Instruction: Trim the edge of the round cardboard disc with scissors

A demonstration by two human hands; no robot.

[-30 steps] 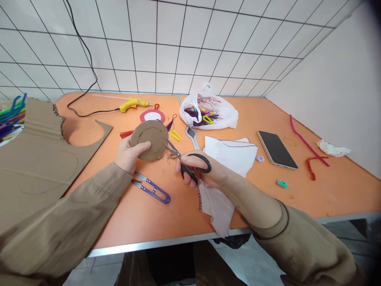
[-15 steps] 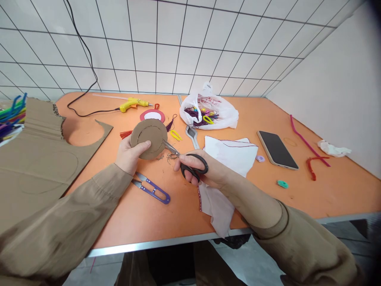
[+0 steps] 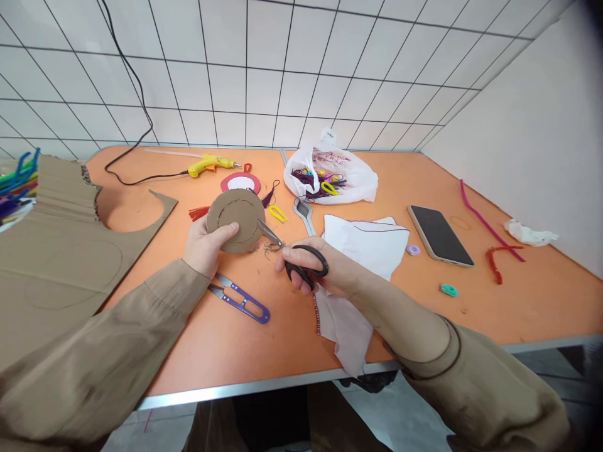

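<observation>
My left hand [image 3: 206,245] grips a round brown cardboard disc [image 3: 241,210] by its lower left edge, thumb on top. A dark dashed circle runs inside the disc's rim. In my right hand [image 3: 320,263] is a pair of scissors [image 3: 308,266] with black handles, its blades nearly together and meeting the disc's right edge. Small dark scraps [image 3: 272,248] lie on the table just below the blades. Purple thread snips [image 3: 242,300] rest near my left wrist. Behind the disc are a red ring with a white centre [image 3: 240,182] and a yellow clip-like loop [image 3: 277,214].
A large cut cardboard sheet [image 3: 70,251] covers the left side. At the back stand a yellow glue gun [image 3: 207,164] with its cord and a white plastic bag [image 3: 358,179] of trimmings. White cloth [image 3: 362,242], a phone [image 3: 440,235] and pipe cleaners [image 3: 490,216] lie to the right.
Both hands stay almost in place. The scissor tips have shifted very slightly at the disc's right edge, and the whole view has moved a little.
</observation>
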